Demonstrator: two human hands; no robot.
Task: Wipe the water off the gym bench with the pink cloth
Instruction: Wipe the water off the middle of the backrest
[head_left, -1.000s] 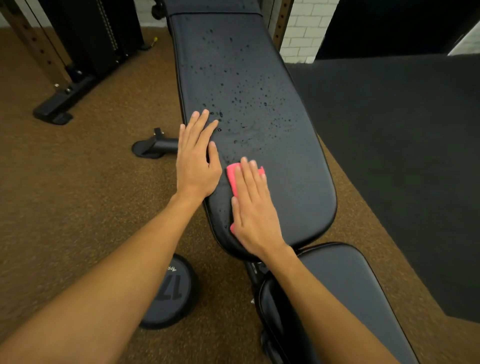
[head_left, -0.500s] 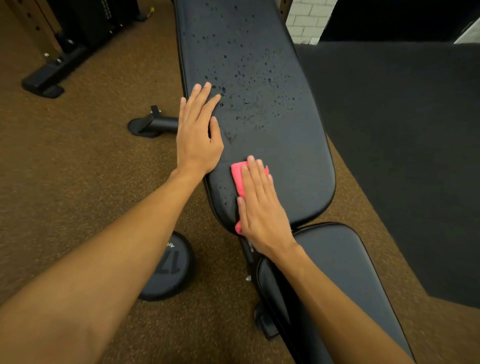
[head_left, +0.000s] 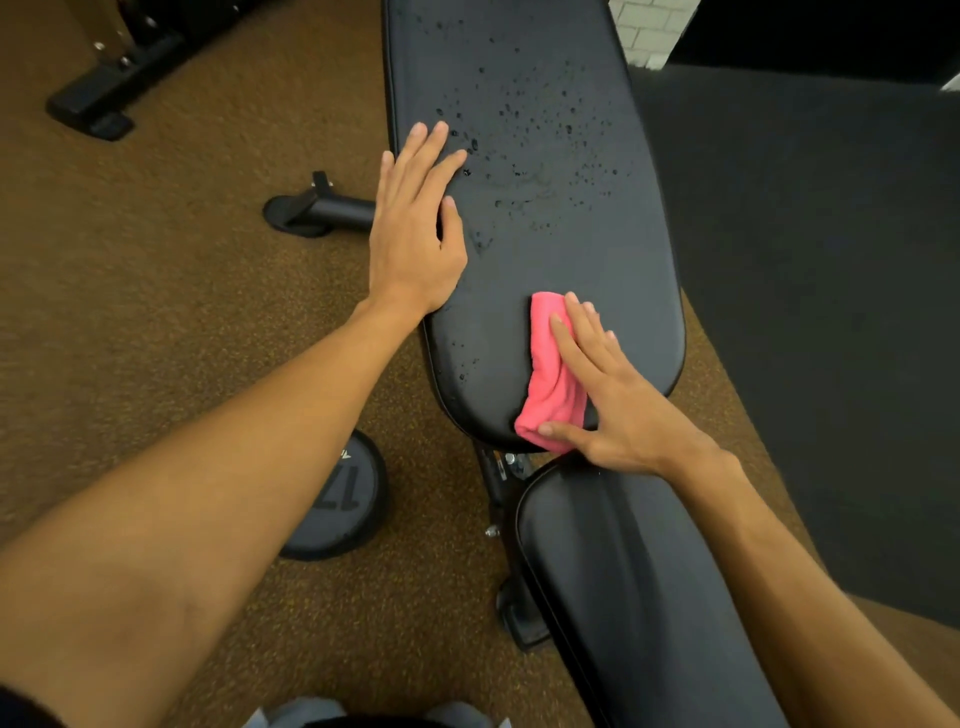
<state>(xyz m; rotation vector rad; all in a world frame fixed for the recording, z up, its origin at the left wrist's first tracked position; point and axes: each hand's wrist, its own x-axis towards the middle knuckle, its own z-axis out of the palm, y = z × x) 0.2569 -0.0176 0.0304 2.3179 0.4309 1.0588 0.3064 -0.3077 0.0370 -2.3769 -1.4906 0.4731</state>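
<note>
The black padded back pad of the gym bench (head_left: 613, 270) runs up the middle of the view, with water drops (head_left: 524, 119) scattered over its upper and middle part. A folded pink cloth (head_left: 545, 379) lies on the pad's near end. My right hand (head_left: 618, 405) presses on the cloth with straight fingers, thumb at the cloth's lower edge. Flat on the pad's left edge rests my left hand (head_left: 415, 234), fingers straight, beside the drops. A few drops (head_left: 462, 364) remain near the pad's lower left edge.
The bench's black seat pad (head_left: 623, 597) lies below the back pad, under my right forearm. A black weight plate (head_left: 337, 504) and the bench's foot bar (head_left: 317, 210) sit on the brown floor at left. A rack base (head_left: 104, 98) is upper left; dark matting (head_left: 810, 312) covers the right.
My right hand slid the pink cloth to the right across the pad's near end, and the cloth now shows more. My left hand stayed on the pad's left edge. The camera tilted down.
</note>
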